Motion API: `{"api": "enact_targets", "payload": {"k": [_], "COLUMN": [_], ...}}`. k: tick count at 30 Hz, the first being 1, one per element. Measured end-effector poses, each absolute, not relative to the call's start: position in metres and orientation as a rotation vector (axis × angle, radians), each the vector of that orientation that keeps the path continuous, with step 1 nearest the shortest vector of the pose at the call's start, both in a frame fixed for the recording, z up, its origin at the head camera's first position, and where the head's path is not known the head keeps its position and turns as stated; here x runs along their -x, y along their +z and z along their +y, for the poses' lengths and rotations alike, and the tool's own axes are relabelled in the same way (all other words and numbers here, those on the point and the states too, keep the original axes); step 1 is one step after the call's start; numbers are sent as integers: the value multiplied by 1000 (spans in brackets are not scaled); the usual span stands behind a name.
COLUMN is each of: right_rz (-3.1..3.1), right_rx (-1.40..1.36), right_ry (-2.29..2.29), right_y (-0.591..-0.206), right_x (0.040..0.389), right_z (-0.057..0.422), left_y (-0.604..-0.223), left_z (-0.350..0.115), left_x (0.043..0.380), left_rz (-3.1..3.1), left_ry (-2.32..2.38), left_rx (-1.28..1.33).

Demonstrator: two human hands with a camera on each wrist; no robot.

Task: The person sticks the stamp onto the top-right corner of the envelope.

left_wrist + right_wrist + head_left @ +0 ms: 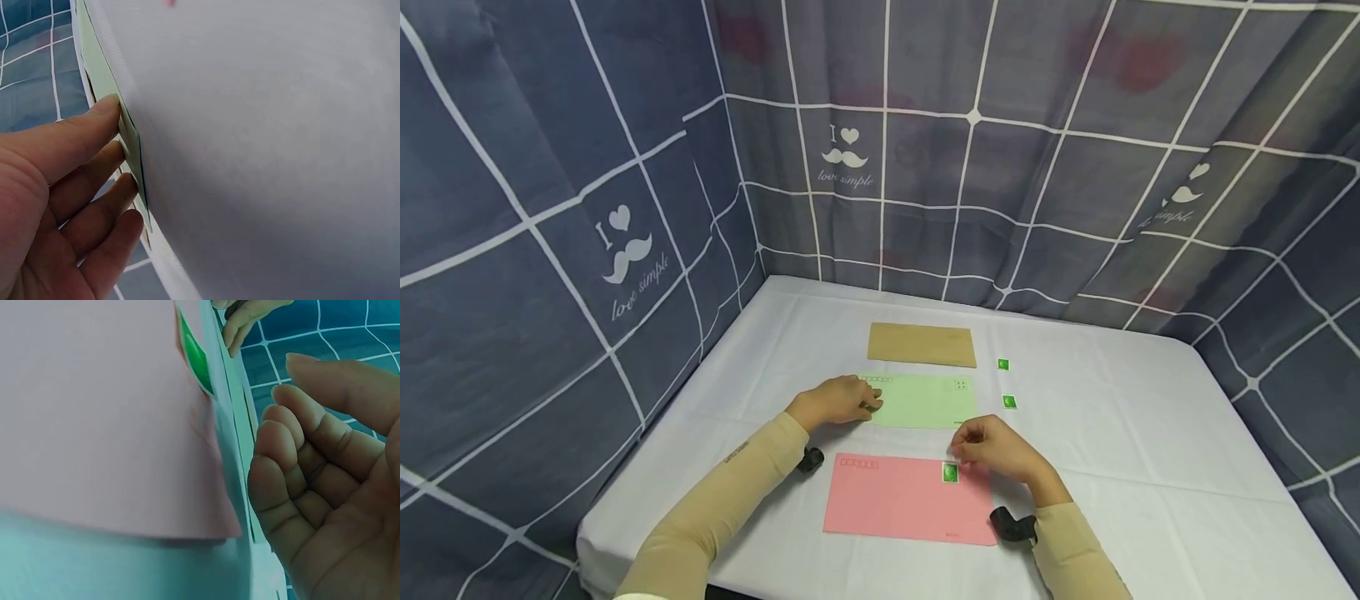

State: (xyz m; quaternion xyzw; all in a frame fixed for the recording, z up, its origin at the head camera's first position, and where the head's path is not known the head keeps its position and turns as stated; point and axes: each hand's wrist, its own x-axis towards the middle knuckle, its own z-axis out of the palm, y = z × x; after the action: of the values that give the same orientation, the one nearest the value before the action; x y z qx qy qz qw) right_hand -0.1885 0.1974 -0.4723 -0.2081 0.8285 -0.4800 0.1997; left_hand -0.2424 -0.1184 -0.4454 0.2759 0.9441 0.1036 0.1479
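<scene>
My left hand [837, 400] lies at the left end of a green envelope [925, 400], its thumb and fingertips touching the paper near the edge. The left wrist view shows that green envelope [100, 56] nearly edge-on. Nothing shows between the loosely bent fingers of my right hand [996, 448], which hovers by the upper right corner of a pink envelope [902, 500]. On that corner sits a green stamp [951, 472]. In the right wrist view the stamp [195, 356] appears bowed, with one edge off the paper.
Beyond the green envelope lies a brown envelope [921, 344]. Two loose green stamps, a far one [1003, 364] and a nearer one [1009, 402], are to the right. A white cloth covers the table [1135, 417], with grid-patterned curtains [925, 167] around it.
</scene>
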Motion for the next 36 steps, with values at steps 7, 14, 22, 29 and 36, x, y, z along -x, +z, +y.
{"api": "enact_targets", "payload": {"k": [7,14,22,29,36], "right_rz": [2379,2430,2493,2524,2562], "right_rx": [569,499,452,414,357], "right_ry": [-1339,-1369,-1394,-1368,-1371], "right_y": [-469,-463,-458,-458,-452], "right_x": [191,196,203,207,209], "right_z": [203,209,221,231,241], "left_y": [-446,-447,-445,-443,-443], "left_z": [-118,-118,-117,-116,-116], "left_x": [244,244,241,240,238], "left_rz": [2712,2708,2720,2723,2714], "left_ry": [309,311,278,269,285], "left_rx": [-774,-776,-784,-781,-776]}}
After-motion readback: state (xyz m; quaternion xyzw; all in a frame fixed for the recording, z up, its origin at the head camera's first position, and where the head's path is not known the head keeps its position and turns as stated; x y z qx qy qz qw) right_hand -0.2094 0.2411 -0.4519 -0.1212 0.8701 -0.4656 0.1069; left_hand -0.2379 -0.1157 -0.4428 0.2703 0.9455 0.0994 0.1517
